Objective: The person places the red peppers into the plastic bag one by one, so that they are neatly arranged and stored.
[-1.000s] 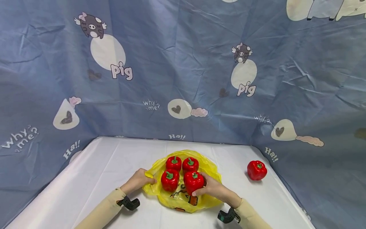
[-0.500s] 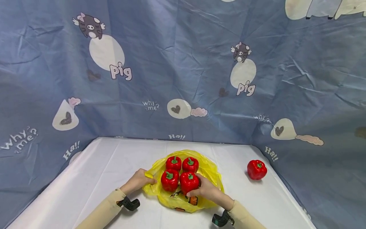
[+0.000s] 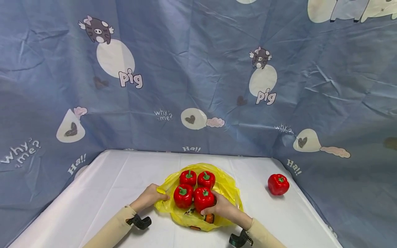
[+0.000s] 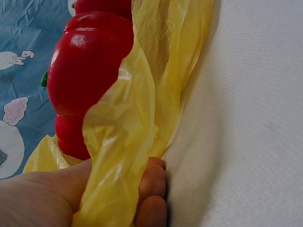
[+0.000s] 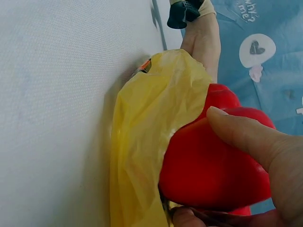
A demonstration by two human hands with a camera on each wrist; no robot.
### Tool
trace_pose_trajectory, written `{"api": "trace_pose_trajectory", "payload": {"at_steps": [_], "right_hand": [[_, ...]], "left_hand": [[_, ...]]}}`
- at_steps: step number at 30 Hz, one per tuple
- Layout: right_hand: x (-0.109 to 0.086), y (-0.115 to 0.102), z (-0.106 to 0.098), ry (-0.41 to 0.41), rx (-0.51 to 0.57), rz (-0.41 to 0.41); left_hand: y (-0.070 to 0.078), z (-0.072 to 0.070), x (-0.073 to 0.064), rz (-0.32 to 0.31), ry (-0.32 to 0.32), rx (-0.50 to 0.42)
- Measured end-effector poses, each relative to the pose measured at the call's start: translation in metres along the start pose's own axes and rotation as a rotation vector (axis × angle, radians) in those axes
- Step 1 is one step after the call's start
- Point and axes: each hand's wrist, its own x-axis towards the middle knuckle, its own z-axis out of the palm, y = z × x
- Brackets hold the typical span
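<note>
My left hand (image 3: pixel 151 197) pinches the left rim of a yellow plastic bag (image 3: pixel 226 186), which lies spread wide on the table; the left wrist view shows the film between thumb and fingers (image 4: pixel 152 182). Inside the bag's mouth, several red bell peppers stand close together, stems up. My right hand (image 3: pixel 222 206) grips the front right bell pepper (image 3: pixel 203 199), thumb in front and fingers round its far side. Left of it stands another bell pepper (image 3: pixel 183 197); a back left pepper (image 3: pixel 187 177) and a back right pepper (image 3: pixel 206 179) sit behind them.
One more red bell pepper (image 3: pixel 278 184) stands alone on the white tabletop (image 3: pixel 124 179), near the right edge. A blue printed curtain (image 3: pixel 198 86) hangs round the back and sides of the table. Each wrist wears a black camera strap (image 3: pixel 142 221).
My right hand has shifted its bell pepper left, up against the front left one. My left hand has stayed at the bag's rim.
</note>
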Motion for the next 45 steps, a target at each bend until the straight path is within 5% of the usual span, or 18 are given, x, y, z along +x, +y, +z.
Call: {"api": "trace_pose_trajectory", "payload": {"at_steps": [27,39,45], "right_hand": [[-0.05,-0.008,-0.08,-0.192,0.093,-0.132],[-0.071,-0.01,-0.121,-0.073,0.109,-0.136],[-0.083,-0.006,-0.146,0.003,0.108,-0.215]], "left_hand": [[-0.003,-0.002,0.0,0.008,0.01,0.007],[0.001,0.0,-0.002,-0.007,0.007,0.013],[-0.001,-0.001,0.001,0.019,-0.007,-0.003]]}}
